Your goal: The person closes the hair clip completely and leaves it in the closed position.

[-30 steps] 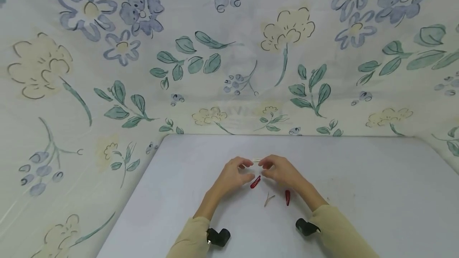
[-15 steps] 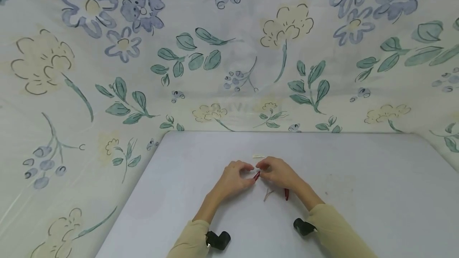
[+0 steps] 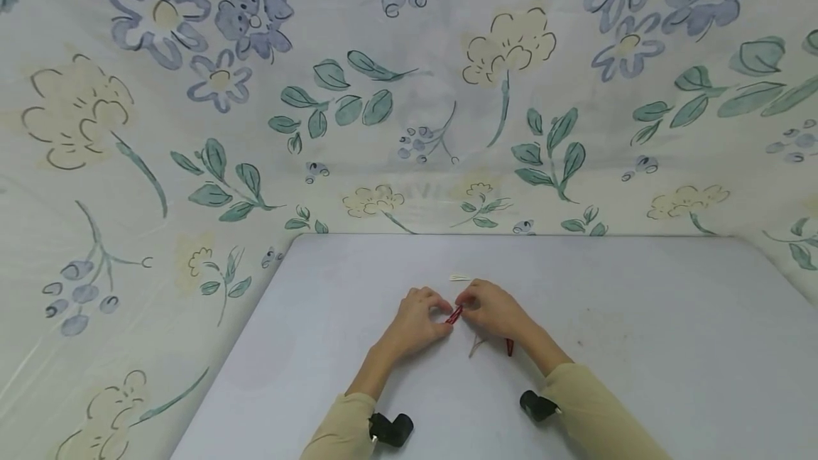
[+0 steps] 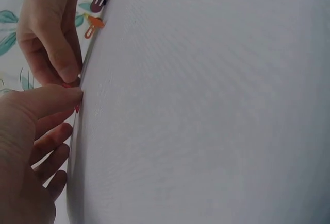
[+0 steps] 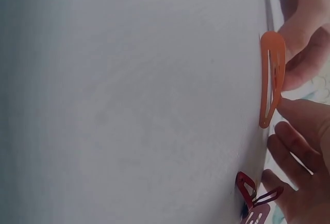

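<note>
Both hands meet over a small red snap hair clip (image 3: pixel 454 315) near the middle of the table. My left hand (image 3: pixel 418 319) pinches its lower end, thumb at the near side. At the upper end, the fingertips of my right hand (image 3: pixel 495 309) grip the clip. In the left wrist view only bits of red show between the fingers of the left hand (image 4: pixel 31 126) and the right hand (image 4: pixel 51 33). An orange hair clip (image 5: pixel 265 80), its arms spread, lies closer to me. Beside it, partly under the right wrist, is a dark red clip (image 3: pixel 510 347).
A pale cream hair clip (image 3: pixel 459 278) lies beyond the hands. The white table (image 3: pixel 319 304) meets a floral sheet (image 3: pixel 409 105) at its back and left. Black wrist cameras (image 3: pixel 391 430) stick out from the sleeves.
Both hands have come down and nearer to me, from around the red clip to gripping it. The cream clip, partly behind the fingertips before, now shows beyond them.
</note>
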`<state>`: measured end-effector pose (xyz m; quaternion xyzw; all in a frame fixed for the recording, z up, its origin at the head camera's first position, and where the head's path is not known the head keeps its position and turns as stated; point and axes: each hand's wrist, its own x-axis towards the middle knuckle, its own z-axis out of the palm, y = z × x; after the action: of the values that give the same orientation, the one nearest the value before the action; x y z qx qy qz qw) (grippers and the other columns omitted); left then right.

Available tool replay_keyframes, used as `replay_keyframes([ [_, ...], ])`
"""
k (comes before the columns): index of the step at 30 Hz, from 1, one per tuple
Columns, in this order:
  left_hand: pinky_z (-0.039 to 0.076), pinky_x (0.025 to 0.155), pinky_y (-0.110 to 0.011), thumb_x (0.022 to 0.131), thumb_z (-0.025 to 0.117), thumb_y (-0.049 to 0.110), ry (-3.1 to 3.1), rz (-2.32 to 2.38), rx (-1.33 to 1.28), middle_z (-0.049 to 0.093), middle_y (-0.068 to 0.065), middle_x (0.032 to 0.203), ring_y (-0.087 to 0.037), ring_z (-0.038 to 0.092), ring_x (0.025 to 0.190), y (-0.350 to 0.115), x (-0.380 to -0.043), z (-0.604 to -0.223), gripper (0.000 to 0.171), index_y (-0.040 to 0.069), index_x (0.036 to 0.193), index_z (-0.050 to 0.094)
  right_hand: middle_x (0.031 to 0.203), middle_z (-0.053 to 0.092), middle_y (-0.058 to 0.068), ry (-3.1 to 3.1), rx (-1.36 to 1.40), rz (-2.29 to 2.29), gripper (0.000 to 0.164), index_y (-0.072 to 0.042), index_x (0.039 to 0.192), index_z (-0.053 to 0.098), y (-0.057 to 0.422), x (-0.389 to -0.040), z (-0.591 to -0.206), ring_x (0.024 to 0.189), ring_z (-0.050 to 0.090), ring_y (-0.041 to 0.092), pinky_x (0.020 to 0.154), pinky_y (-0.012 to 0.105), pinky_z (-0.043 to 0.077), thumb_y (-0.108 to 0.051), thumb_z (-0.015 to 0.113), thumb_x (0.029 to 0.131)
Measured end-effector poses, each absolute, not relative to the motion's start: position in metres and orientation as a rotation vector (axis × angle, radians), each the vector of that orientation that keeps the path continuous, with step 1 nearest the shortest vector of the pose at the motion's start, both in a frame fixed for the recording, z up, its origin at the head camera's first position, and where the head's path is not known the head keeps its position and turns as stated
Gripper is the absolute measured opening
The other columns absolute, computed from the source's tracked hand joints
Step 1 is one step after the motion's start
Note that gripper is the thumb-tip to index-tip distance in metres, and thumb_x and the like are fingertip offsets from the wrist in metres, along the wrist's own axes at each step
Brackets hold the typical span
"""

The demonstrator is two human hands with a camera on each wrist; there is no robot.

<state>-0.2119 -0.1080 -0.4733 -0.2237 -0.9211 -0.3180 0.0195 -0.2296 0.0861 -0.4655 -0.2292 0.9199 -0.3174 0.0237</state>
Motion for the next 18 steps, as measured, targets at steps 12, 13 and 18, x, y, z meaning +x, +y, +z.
replay_keyframes([
  [12, 0.038, 0.094, -0.05, 0.078, 0.078, 0.018, -2.836, -1.018, -0.682, 0.063, -0.004, 0.106, -0.027, 0.052, 0.107, -0.1089, -0.2122, -0.4765, 0.012, 0.015, 0.088, 0.073, 0.1, 0.065, 0.0, 2.885, -0.673, -0.974, 0.008, -0.012, 0.093, 0.074, 0.0834, -0.2286, -0.4658, 0.104, 0.062, 0.023, 0.096, 0.044, 0.048, -0.007, 0.073, 0.087],
  [13, 0.038, 0.094, -0.05, 0.078, 0.078, 0.018, -2.835, -1.018, -0.686, 0.063, -0.004, 0.106, -0.027, 0.052, 0.107, -0.1089, -0.2126, -0.477, 0.012, 0.015, 0.088, 0.073, 0.099, 0.065, 0.0, 2.89, -0.672, -0.969, 0.008, -0.012, 0.093, 0.074, 0.0834, -0.2284, -0.4659, 0.103, 0.062, 0.023, 0.096, 0.044, 0.048, -0.007, 0.072, 0.087],
  [18, 0.038, 0.095, -0.05, 0.079, 0.077, 0.018, -2.84, -1.021, -0.687, 0.063, -0.004, 0.106, -0.027, 0.052, 0.107, -0.1084, -0.2121, -0.4765, 0.011, 0.015, 0.089, 0.073, 0.098, 0.066, 0.0, 2.914, -0.663, -0.953, 0.007, -0.012, 0.092, 0.074, 0.0837, -0.2282, -0.4655, 0.102, 0.063, 0.022, 0.095, 0.043, 0.048, -0.008, 0.071, 0.088],
])
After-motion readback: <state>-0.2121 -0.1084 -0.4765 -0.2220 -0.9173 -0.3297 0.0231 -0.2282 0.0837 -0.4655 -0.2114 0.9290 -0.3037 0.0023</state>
